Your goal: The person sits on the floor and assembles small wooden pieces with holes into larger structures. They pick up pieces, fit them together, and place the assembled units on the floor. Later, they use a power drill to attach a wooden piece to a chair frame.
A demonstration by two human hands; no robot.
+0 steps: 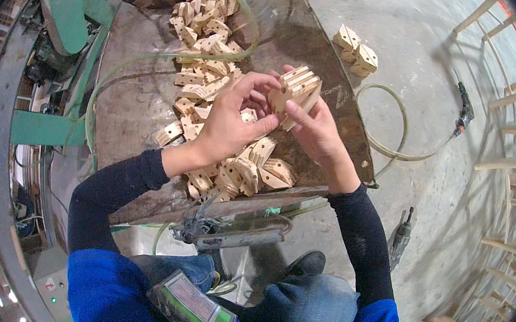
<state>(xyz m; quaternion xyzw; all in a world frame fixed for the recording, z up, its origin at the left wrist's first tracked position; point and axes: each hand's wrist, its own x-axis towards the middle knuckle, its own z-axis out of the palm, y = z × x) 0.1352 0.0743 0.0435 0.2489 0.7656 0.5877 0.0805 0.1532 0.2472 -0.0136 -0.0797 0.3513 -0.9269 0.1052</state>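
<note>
a: what's in the right hand (321,136)?
b: a small stack of wooden pieces (299,90), pinched between the thumb, which lies across its near face, and the fingers behind.
a: and the left hand (227,122)?
b: just beside the stack's left side, fingers curled, thumb apart from them. i can't tell whether it grips the stack or only brushes it.
a: so where is the stack?
b: held up over the tabletop (307,36), closer to the right edge than the left.
a: what's lying there?
b: a long pile of similar pieces (207,80), pale with dark round holes, running from near the far edge down to near the near edge. a clear hose (155,56) loops across.
a: anything past the right edge?
b: two more bundles (356,50) side by side on the floor (424,46), then a hand tool (464,111) on a curling hose. a second tool (401,238) lies beyond the near right corner.
a: and past the left edge?
b: a green machine (65,9).
</note>
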